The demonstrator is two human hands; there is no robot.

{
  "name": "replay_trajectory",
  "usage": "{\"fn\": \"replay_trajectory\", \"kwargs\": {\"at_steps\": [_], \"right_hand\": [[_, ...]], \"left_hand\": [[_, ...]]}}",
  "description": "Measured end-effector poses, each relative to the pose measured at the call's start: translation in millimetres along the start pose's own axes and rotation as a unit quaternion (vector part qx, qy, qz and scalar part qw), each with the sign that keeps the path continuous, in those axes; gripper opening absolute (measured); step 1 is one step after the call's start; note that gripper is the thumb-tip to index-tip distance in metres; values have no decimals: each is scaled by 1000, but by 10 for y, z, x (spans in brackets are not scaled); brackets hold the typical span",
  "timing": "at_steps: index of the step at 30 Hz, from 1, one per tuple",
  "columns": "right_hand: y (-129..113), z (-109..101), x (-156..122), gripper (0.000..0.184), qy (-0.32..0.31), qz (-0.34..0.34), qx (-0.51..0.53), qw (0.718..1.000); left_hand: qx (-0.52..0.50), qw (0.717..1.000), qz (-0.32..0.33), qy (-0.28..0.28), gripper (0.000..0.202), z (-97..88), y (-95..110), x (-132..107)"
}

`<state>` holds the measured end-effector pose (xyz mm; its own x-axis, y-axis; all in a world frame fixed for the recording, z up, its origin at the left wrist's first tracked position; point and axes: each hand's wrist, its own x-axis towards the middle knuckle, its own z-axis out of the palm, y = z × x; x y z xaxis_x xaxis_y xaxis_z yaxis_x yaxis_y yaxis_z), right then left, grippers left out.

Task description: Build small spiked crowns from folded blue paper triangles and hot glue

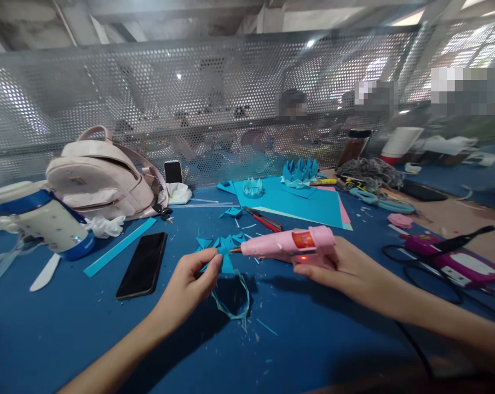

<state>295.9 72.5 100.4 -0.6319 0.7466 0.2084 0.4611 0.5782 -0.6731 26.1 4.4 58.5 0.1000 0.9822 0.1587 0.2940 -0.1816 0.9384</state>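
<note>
My left hand point(195, 276) is closed in a pinch on a blue folded paper piece point(228, 265). My right hand point(350, 265) grips a pink hot glue gun point(272, 244) with a small red light lit. Its nozzle points left and meets or nearly meets the paper by my left fingertips; whether it touches, I cannot tell. Just below hangs or lies a thin light-blue paper ring point(232, 316), perhaps joined to the held piece. Behind my fingers more blue folded pieces overlap, partly hidden. A red-handled cutter point(268, 221) lies beyond the gun.
Blue paper sheets point(297, 205) carry a spiky blue paper crown point(300, 172) and a smaller pale one point(253, 187). A phone point(142, 265), tumbler point(50, 221) and backpack point(99, 175) stand left. Scissors point(381, 201), a purple power strip point(456, 260) and the black cord point(414, 345) lie right.
</note>
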Motion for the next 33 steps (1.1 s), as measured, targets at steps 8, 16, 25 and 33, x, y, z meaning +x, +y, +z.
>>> {"fn": "replay_trajectory", "kwargs": {"at_steps": [8,16,25,33], "right_hand": [[-56,15,44,42,-28,9,37,999],[-13,32,56,42,-27,5,32,999],[-54,22,-4,41,-29,3,33,999],[-33,23,-9,44,-24,-3,41,999]], "left_hand": [[5,1000,-3,-9,42,4,-8,-17],[7,1000,-2,-9,43,1,-6,-10],[-8,1000,-1,-1,44,2,1,-19],[-2,1000,8,5,44,-1,-1,-7]]}}
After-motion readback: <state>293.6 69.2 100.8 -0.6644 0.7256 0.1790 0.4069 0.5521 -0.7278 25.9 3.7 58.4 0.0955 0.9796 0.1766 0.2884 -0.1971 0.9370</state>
